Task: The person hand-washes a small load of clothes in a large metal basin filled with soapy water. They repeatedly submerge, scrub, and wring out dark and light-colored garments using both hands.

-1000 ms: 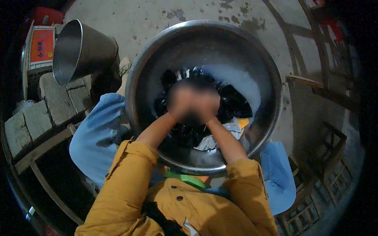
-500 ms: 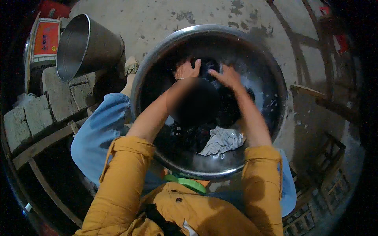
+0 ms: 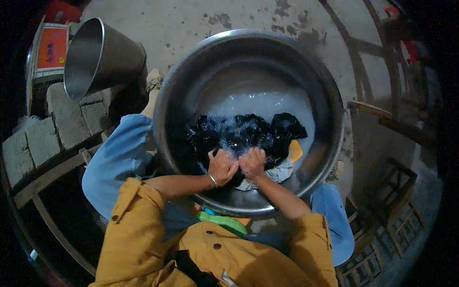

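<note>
A wide metal basin (image 3: 330, 86) stands between my knees, with cloudy, sudsy water (image 3: 258, 99) in it. A bunched, soaked black garment (image 3: 253, 129) lies across its middle. Near the basin's close side, my left hand (image 3: 223, 166), with a bracelet at its wrist, is curled into the black cloth. Right beside it, my right hand (image 3: 252, 161) is closed on the same cloth, and the fingertips of both are partly hidden in it. A light grey cloth (image 3: 279, 173) lies partly under my right wrist. An orange-yellow piece (image 3: 295, 150) shows beside the garment.
A metal bucket (image 3: 114, 60) lies tilted at the far left, near stacked grey blocks (image 3: 69, 115) and a red box (image 3: 51, 48). Wooden frames (image 3: 392, 182) stand at the right. Something green (image 3: 222, 222) sits under the basin's near rim.
Both hands have come back from the far part of the basin to its near side, close together. The black garment is now gathered into a bunch, and more of the sudsy water shows.
</note>
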`<state>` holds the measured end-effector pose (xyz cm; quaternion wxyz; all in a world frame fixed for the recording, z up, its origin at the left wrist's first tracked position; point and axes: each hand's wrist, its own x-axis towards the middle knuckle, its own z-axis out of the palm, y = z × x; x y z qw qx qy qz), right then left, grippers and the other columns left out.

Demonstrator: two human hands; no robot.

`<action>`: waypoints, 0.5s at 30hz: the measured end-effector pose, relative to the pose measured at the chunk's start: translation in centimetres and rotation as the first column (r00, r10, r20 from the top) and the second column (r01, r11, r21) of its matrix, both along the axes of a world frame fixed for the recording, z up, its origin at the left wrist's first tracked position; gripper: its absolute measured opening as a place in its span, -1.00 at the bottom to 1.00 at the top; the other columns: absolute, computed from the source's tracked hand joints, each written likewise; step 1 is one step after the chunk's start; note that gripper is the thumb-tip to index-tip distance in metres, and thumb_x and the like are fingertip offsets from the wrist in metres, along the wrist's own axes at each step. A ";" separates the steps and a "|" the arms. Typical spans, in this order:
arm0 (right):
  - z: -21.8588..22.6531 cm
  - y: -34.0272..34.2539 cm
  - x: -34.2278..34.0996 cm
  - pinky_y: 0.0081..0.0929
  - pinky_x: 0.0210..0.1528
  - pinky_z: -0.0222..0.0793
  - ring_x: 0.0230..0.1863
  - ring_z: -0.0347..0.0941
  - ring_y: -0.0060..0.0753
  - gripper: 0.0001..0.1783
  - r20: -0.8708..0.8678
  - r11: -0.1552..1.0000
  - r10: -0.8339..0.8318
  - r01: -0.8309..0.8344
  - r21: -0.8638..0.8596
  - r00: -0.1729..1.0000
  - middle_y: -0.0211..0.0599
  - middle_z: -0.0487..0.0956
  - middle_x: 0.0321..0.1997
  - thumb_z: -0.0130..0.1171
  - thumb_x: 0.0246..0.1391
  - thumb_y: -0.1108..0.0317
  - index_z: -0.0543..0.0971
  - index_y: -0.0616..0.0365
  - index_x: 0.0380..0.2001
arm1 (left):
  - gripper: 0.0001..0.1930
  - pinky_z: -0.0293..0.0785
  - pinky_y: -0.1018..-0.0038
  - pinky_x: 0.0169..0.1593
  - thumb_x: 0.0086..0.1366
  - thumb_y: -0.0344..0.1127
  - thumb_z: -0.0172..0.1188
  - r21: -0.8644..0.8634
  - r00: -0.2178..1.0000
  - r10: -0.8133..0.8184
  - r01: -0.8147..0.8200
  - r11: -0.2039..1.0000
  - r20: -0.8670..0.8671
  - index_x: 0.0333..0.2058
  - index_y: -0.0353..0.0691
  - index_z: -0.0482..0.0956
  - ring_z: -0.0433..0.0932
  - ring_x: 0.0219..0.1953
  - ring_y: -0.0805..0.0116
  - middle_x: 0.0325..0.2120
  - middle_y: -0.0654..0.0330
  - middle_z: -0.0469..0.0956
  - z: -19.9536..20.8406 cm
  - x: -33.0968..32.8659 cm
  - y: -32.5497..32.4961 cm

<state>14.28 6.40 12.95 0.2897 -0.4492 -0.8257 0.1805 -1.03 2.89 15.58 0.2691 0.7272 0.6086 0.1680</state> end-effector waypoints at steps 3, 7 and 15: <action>-3.1 2.3 -0.5 -0.27 -0.57 0.11 -0.59 0.28 -0.22 -0.83 0.009 0.996 0.017 -0.017 0.084 1.000 -0.29 0.31 -0.65 0.10 -0.17 0.32 0.39 0.07 -0.71 | -0.84 0.11 0.03 -0.17 0.08 -0.25 0.00 -0.065 0.982 -0.015 0.002 0.998 -0.191 -0.55 -0.17 0.47 0.36 -0.31 0.14 -0.54 0.13 0.39 -3.0 0.5 2.4; -5.1 6.3 -0.9 -0.22 -0.59 0.22 -0.65 0.33 -0.20 -0.79 0.113 0.999 0.045 -0.046 0.011 0.993 -0.32 0.34 -0.70 0.05 -0.08 0.29 0.42 0.02 -0.73 | -0.76 0.15 0.04 -0.22 0.10 -0.26 -0.04 0.248 0.995 0.065 -0.045 0.968 -0.071 -0.69 -0.18 0.42 0.38 -0.41 0.13 -0.61 0.16 0.43 -5.5 0.1 6.5; -0.3 21.0 -1.0 -0.02 -0.15 0.29 -0.08 0.40 0.02 -0.49 0.529 0.896 0.110 0.146 -0.419 0.842 -0.07 0.46 -0.08 -0.08 -0.03 -0.16 0.53 0.01 -0.25 | -0.54 0.32 0.10 -0.16 0.06 0.20 -0.02 -0.217 0.944 0.178 -0.242 0.946 -0.277 -0.27 -0.02 0.55 0.50 -0.25 0.01 -0.37 0.00 0.53 -2.5 -0.1 21.1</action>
